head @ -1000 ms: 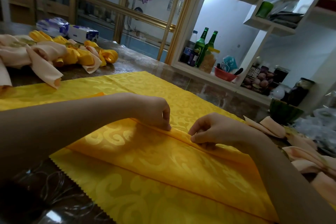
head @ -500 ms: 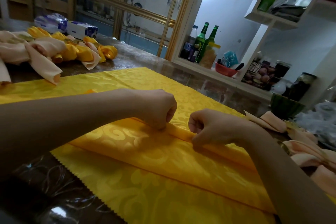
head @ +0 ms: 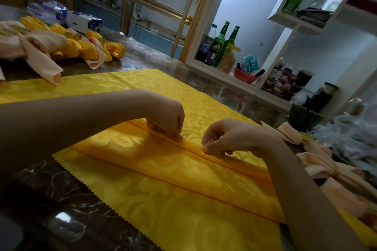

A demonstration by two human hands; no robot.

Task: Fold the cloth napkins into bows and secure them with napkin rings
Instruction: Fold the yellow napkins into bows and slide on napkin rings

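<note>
Yellow napkin (head: 163,199) lies on the table (head: 61,199); its zigzag near edge is free, with bare tabletop before it. Peach bows (head: 326,169) crowd our right forearm. Our left hand (head: 167,120) and right hand (head: 226,138) pinch the centre pleat, just apart. The right fist has loosened to a fingertip pinch.

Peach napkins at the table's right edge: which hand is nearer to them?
Right. The right hand pinches the fold of the yellow napkin to the left of the peach napkins; the left hand pinches the same fold farther left.
</note>
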